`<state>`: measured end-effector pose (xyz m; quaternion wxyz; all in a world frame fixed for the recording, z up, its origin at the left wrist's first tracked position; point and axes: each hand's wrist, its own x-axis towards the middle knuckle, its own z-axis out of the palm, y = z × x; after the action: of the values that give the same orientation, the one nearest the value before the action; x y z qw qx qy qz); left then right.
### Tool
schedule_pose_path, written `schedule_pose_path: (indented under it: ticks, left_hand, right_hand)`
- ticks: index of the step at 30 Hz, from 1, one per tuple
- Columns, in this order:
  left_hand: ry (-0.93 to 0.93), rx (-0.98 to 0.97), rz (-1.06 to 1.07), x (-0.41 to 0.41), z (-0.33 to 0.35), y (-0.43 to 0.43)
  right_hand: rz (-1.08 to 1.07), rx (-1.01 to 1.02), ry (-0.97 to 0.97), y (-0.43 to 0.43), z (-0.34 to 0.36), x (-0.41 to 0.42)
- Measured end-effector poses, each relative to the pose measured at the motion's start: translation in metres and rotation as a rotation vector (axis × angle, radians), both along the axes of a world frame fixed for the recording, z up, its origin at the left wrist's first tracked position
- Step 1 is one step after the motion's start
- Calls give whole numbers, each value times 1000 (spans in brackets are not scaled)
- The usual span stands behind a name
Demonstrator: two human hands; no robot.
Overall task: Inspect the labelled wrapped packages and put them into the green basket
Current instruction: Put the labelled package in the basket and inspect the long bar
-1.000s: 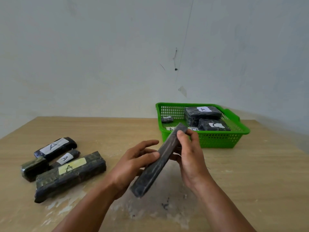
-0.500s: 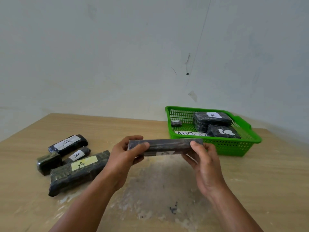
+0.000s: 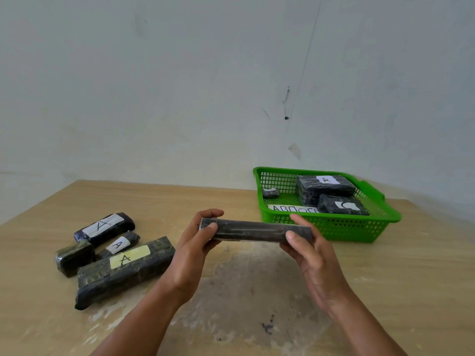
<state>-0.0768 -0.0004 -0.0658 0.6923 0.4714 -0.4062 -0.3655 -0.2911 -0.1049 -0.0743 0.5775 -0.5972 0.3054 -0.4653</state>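
Head view: package (image 3: 253, 231) is now level btw both hands, no label showing. 1 s ago it stood tilted on end; 0.5 s ago a label peeked at its lower edge. So it's being rolled for a check, prob. mid-inspection, drop-off not yet done. The left hand (image 3: 191, 255) pinches its left end and the right hand (image 3: 308, 255) its right end, thumbs in front. It's held above the table (image 3: 424, 278), just short of the basket (image 3: 354, 228). Slim dark bar, glossy crinkly film. Basket: green plastic mesh w/ wrapped blocks (image 3: 323, 188) inside. Pile of four (image 3: 123, 271) waits at left, three w/ paper "A" labels.
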Motion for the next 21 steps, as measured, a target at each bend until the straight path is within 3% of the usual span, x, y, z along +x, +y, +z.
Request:
schedule_pose_path:
  ticks: [7,14,21]
  left_hand:
    - [-105,38,13,-9,-1,3]
    - [-182,44,147,-18,-1,2]
    - [-194,80,23,-8,3,5]
  right_hand:
    - [-133,-88,97,7,-2,5]
    - [-161,-46,13,15,4,7]
    - [-120,-18,-69,13,8,2]
